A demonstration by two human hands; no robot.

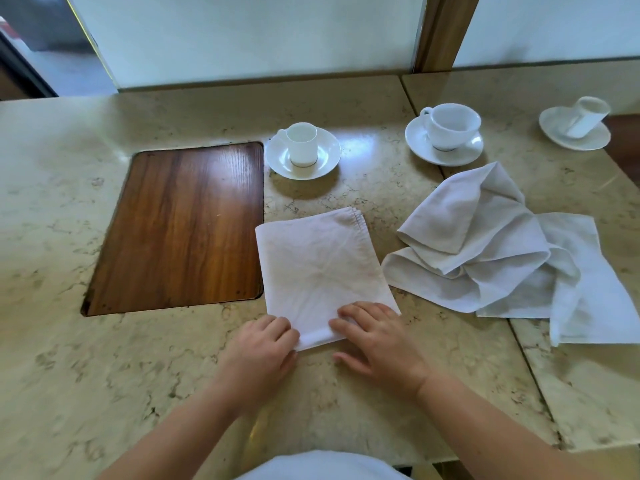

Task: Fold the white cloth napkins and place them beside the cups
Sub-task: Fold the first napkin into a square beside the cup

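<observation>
Gripping folded napkin [322, 265], both hands [263, 344].

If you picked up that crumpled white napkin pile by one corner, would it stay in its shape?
Probably not. The crumpled napkins lie in soft, drooping folds, so they would likely flop and hang loose. They look thin, so probably light. On the smooth stone table they might slide easily.

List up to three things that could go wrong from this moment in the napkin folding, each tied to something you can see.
1. Both hands, left hand and right hand, work only the near edge of the folded napkin; its far layers could slide askew.
2. The small cup stands just beyond the napkin; a forward push might knock it.
3. The crumpled napkins lie beside it and could snag.
</observation>
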